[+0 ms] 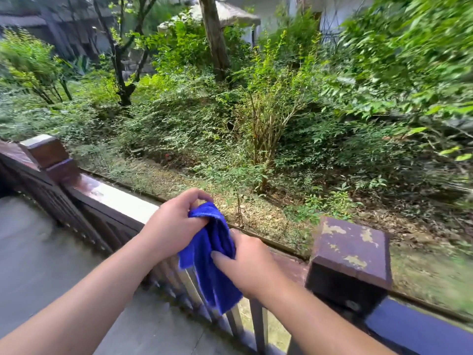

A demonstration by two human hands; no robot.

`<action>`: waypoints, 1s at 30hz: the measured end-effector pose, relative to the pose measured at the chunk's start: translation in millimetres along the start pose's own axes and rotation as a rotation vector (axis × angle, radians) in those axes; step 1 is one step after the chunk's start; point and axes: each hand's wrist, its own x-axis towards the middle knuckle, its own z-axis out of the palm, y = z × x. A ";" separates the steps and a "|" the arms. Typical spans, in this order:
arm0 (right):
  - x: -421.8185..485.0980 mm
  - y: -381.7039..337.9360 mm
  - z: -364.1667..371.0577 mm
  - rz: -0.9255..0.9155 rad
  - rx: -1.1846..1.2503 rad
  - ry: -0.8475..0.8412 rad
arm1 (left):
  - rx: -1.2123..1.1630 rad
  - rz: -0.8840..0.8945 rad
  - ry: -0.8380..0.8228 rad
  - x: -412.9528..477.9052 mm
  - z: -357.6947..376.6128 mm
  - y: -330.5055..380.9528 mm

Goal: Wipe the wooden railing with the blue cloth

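The wooden railing runs between two posts, its top bare; the blue cloth hangs above it, likely being folded into a pad for wiping. The left hand grip pinches its top edge, the right hand grip clamps its middle

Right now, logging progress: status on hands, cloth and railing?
Left hand and right hand both gripping blue cloth. Cloth held above the wooden railing, not wiping. Nothing in the way.

Overgrown green shrubs, tree trunk, grey paved floor, pale building behind, daylight
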 end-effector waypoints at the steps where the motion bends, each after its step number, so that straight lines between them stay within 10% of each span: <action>1: -1.2 3.3 -1.6 0.044 0.003 0.031 | -0.035 0.023 -0.040 7.2 4.8 -3.2; 10: -57.5 26.2 -7.3 0.473 -0.173 0.274 | 0.203 0.309 -0.512 35.5 33.5 -46.8; 18: -108.4 41.1 24.8 0.920 0.377 0.380 | 0.161 0.342 -0.722 36.3 85.1 -44.1; 24: -89.2 51.2 37.3 0.741 0.407 0.613 | -0.120 0.066 -0.361 54.3 128.1 -18.1; 30: -86.1 59.6 85.9 0.617 0.125 0.342 | 0.237 0.422 -0.504 29.0 174.0 -21.2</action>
